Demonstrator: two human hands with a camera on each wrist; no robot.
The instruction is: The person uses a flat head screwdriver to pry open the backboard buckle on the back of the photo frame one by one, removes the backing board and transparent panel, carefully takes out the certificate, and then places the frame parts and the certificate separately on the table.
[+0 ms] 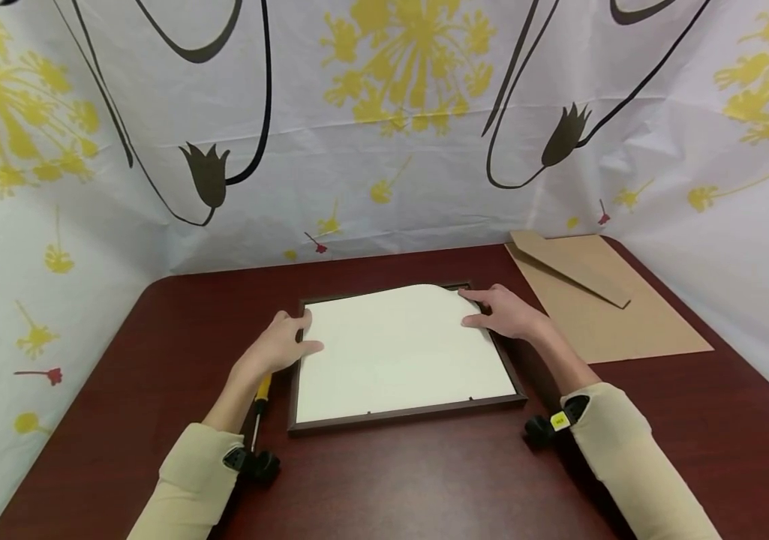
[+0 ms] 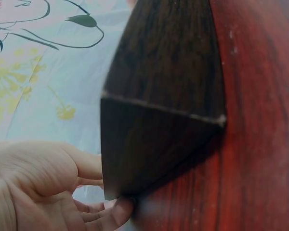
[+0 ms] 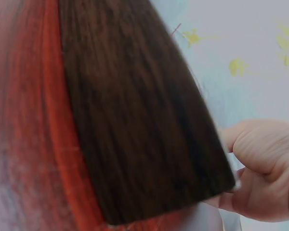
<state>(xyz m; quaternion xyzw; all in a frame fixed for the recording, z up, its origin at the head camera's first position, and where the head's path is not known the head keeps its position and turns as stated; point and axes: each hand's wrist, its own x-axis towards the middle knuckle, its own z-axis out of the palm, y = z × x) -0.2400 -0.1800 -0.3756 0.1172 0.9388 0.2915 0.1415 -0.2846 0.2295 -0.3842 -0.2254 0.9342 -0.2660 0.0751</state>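
Observation:
A dark wooden picture frame (image 1: 407,412) lies face down on the table, with a white sheet (image 1: 398,360) over its opening. The sheet's far edge bows upward toward the right. My left hand (image 1: 280,341) holds the sheet's left edge, thumb over the white surface and other fingers by the frame's side. At the far right corner, my right hand (image 1: 507,313) holds the other edge, its thumb and index finger on the sheet. Both wrist views show dark frame corners (image 2: 154,144) (image 3: 149,144) close up, partly hiding the fingertips.
A screwdriver (image 1: 262,394) with a yellow handle lies beside the frame, under the left forearm. Brown cardboard (image 1: 634,322) with a folded flap (image 1: 569,268) lies at the right of the reddish-brown table (image 1: 384,480). A patterned white curtain (image 1: 384,187) surrounds the table's back and sides.

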